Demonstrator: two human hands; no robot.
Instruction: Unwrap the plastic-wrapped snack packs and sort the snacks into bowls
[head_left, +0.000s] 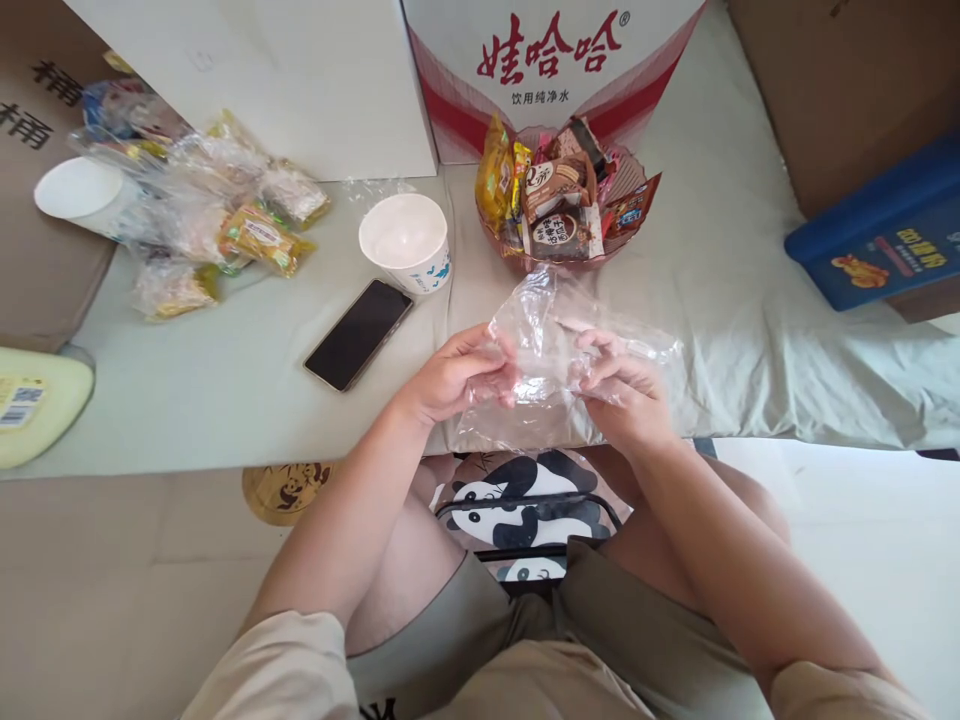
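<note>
Between my two hands, above the table's front edge, a clear plastic bag point(544, 340) is stretched out. My left hand point(466, 375) is closed on its left side, with the film lying over the fingertips. On the other side my right hand point(619, 385) grips the bag, fingers bent into the crumpled film. I see nothing inside the bag. Just beyond it stands a pink glass bowl point(517, 258) full of wrapped snacks point(559, 190). To the left of the bowl is a white paper cup point(405, 240), and a black phone point(358, 335) lies in front of that cup.
Bagged snacks point(217, 210) are heaped at the left beside a second paper cup point(79, 190). A white carton point(555, 60) stands at the back. At the right is a blue box point(885, 235). A pale yellow bottle point(45, 405) lies at the left edge.
</note>
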